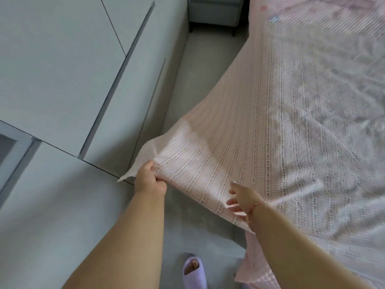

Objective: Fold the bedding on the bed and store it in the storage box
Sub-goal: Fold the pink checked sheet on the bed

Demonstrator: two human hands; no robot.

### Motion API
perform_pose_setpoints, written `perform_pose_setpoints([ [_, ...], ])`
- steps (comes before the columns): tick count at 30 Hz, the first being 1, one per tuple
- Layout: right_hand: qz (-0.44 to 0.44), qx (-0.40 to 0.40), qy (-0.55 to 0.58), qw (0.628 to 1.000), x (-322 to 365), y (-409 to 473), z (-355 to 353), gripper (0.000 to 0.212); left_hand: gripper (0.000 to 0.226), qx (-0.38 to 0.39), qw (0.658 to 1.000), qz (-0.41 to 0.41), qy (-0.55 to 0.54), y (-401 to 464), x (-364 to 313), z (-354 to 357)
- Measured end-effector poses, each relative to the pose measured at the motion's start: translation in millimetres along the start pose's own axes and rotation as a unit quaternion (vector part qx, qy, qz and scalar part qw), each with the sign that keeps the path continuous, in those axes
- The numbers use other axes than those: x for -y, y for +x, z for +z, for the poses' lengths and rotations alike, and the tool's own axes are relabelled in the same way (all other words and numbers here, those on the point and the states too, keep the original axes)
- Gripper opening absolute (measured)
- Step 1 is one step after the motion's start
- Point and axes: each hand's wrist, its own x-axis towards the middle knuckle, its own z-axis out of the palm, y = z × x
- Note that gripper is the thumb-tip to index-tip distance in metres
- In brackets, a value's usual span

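Observation:
A pink checked blanket with stitched stripes lies spread over the bed on the right. Its near left corner is pulled off the bed and held up over the floor. My left hand grips that corner, with a white flap of its underside hanging past my fingers. My right hand is at the blanket's near edge, fingers spread and loosely straight, touching the fabric from below. No storage box is in view.
White wardrobe doors fill the left side. A narrow strip of grey floor runs between wardrobe and bed. A grey nightstand stands at the far end. My foot in a purple slipper is at the bottom.

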Motion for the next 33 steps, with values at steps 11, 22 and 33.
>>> perform_pose_setpoints([
  [11,-0.024,0.055,-0.092,0.994,45,-63,27,0.053,0.042,0.037,0.997,-0.049,-0.042,-42,-51,-47],
  [22,-0.044,0.049,-0.114,0.991,43,-94,43,0.055,0.024,-0.040,0.998,-0.022,0.037,-74,-71,-107],
  [33,-0.145,0.010,-0.036,0.989,61,-101,33,0.047,0.026,0.095,0.980,0.089,0.151,-125,-73,-8],
])
